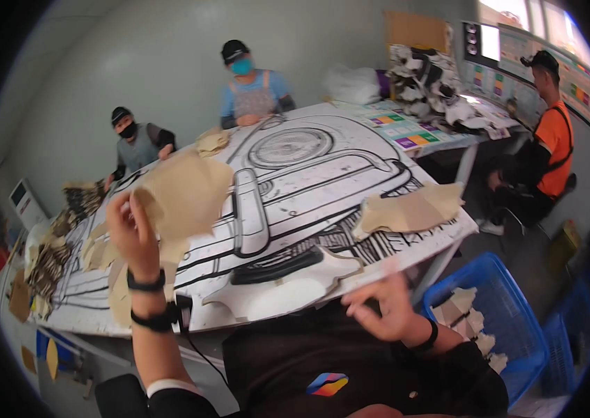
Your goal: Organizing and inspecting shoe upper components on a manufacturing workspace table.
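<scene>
My left hand is raised over the left part of the table, its fingers closed on the edge of a thin beige cut sheet, which hangs in the air with an irregular outline. Past the table's front edge, my right hand is slightly blurred, fingers apart, with nothing visible in it. Between the hands lies a white shaped piece with a padded black strip along its far side. Another beige cut piece rests at the table's right. More beige pieces lie partly hidden behind my left wrist.
Black line drawings cover the white tabletop. A blue basket with cut pieces stands at the lower right. Two masked people are across the table; one in orange sits right. Stacked pieces line the left edge.
</scene>
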Demonstrator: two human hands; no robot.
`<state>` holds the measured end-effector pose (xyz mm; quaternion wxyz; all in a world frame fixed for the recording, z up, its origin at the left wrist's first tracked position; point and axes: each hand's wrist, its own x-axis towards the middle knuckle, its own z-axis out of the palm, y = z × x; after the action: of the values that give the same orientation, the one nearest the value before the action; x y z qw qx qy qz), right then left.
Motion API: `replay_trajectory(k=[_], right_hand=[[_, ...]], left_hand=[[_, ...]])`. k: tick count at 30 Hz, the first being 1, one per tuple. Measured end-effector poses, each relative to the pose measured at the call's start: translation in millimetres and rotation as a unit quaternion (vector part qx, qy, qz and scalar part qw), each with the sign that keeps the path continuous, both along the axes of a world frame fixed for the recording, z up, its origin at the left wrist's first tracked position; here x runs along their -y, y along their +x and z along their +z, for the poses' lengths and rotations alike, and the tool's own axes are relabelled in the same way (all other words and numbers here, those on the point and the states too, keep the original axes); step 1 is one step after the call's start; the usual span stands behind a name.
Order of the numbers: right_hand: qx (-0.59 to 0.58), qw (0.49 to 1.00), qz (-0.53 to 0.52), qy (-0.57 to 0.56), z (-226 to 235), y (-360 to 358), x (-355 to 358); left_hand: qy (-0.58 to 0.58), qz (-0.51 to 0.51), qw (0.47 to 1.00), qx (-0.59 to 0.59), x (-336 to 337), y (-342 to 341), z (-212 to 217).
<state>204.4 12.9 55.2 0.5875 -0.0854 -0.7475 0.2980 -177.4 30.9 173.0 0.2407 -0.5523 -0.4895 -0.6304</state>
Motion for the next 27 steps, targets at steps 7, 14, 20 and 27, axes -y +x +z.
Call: replay_trajectory(k=[7,14,20,27], right_hand=[[-0.623,0.704,-0.315,0.131,35.8,141.4,-42.9],[-0.583,0.761,-0.279,0.045,27.1,148.3,-21.5],[0.188,0.939,0.272,0.098,-10.8,-26.6,-3.9],[0.242,0.909,0.318,0.123,25.4,-56.9,21.8]], left_hand=[[-0.052,-0.126,0.989,-0.063,132.4,21.0,-76.8],[-0.101,-0.137,0.981,-0.089,114.2,27.8,-95.6],[-0.078,0.123,0.980,-0.132,156.5,20.0,-87.7],[0.030,0.172,0.953,-0.247,102.2,136.0,-55.7]])
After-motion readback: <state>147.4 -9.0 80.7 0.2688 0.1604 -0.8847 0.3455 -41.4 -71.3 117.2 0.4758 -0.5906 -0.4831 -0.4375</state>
